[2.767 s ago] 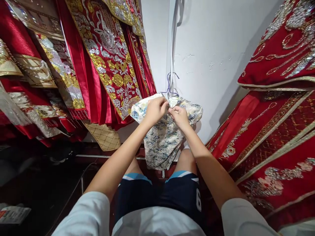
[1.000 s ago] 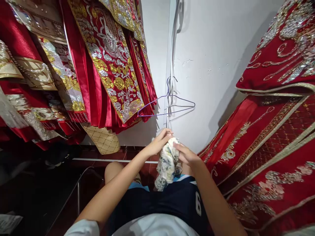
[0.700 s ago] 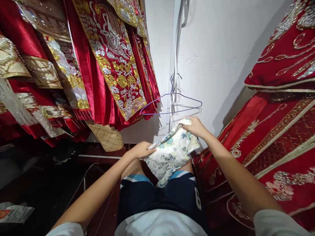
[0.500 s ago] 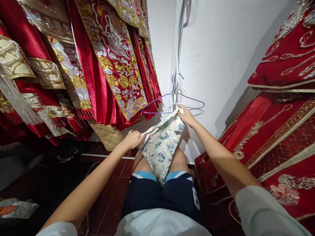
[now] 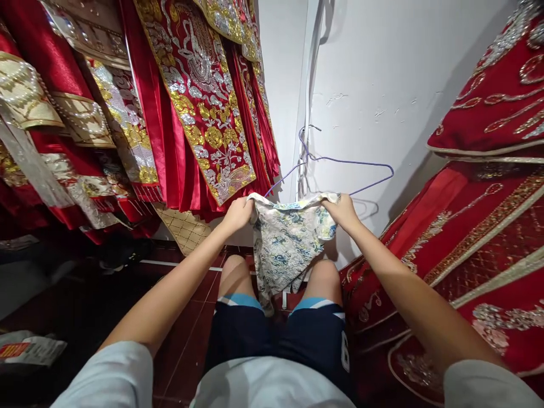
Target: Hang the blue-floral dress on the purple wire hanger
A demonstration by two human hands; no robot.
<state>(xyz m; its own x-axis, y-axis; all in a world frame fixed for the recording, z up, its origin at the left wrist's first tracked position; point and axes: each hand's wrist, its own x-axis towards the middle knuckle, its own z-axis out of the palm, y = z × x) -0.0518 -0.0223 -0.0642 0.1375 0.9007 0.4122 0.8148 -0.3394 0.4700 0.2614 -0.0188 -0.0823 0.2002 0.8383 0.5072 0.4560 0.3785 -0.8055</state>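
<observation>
A white garment with a blue and yellow floral pattern (image 5: 287, 243) hangs between my hands, over my knees. My left hand (image 5: 240, 214) is closed on its upper left corner, and my right hand (image 5: 341, 212) grips its upper right edge. The top edge is stretched between them and sags slightly in the middle. Just behind it hangs a purple wire hanger (image 5: 348, 161), tilted, with its hook near a white pole. The garment hides much of the hanger's lower bar, so I cannot tell whether the two touch.
Red costumes with gold and silver embroidery (image 5: 212, 136) hang at the left. More red beaded garments (image 5: 480, 226) fill the right side. A white pole (image 5: 306, 73) runs down the white wall (image 5: 374, 68). A plastic bag (image 5: 32, 348) lies at lower left.
My hands have moved apart and pulled the garment's top edge wider. My left hand has risen, and my right has shifted right. The hanger has swung and tilted rightward.
</observation>
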